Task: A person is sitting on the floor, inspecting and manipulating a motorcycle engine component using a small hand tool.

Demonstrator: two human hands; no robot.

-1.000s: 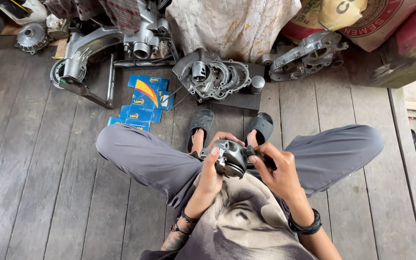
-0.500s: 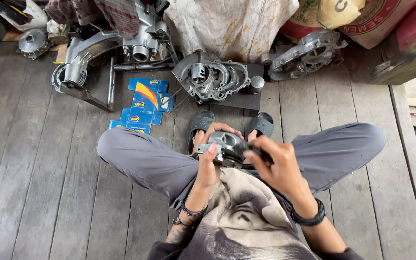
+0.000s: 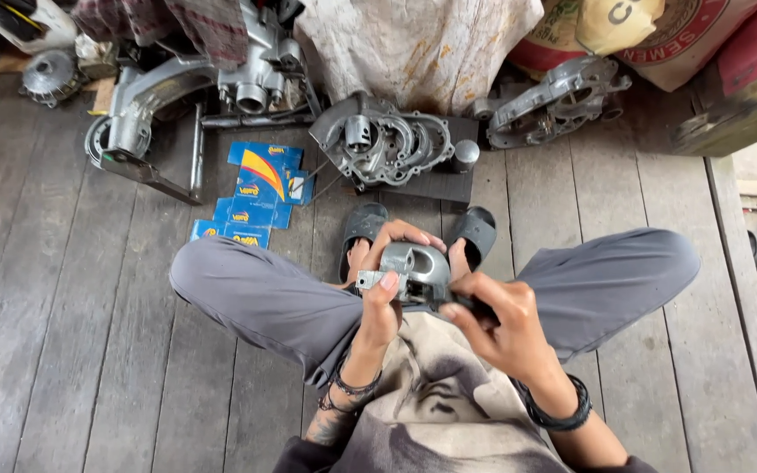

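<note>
We hold a small grey metal casting above our crossed legs: our left hand wraps its near-left side, our right hand pinches a dark tool touching its right edge.

Flat blue cardboard boxes with a red and yellow swoosh are lying overlapped on the grey plank floor, just ahead of the seated person's left knee. A red and tan printed sack is leaning at the top right, beside a pale stained sack.
</note>
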